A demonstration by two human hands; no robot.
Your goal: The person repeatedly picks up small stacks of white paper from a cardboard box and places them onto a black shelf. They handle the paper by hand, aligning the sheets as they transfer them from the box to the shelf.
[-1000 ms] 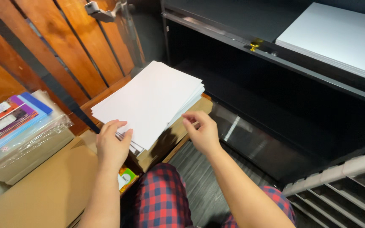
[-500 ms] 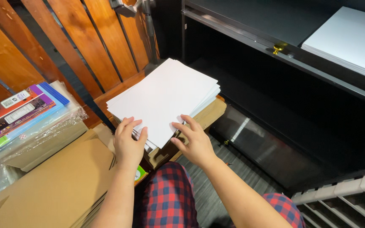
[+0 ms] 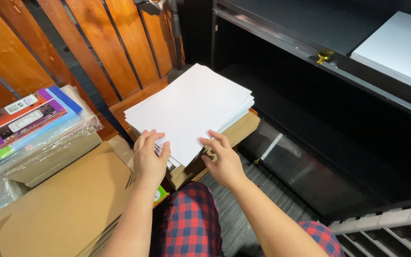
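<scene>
1. Your left hand (image 3: 149, 159) rests on the near left corner of the thick stack of white paper sheets (image 3: 192, 108), fingers (image 3: 144, 139) spread flat on top, thumb at the stack's edge.
2. Your right hand (image 3: 222, 160) sits at the stack's near right edge, fingers (image 3: 211, 141) curled loosely against the sheets' side; whether they grip any, I cannot tell.
3. The stack lies on a brown cardboard box (image 3: 236, 131), overhanging its near edge.
4. Flattened brown cardboard sheets (image 3: 67, 204) lie to your left.
</scene>
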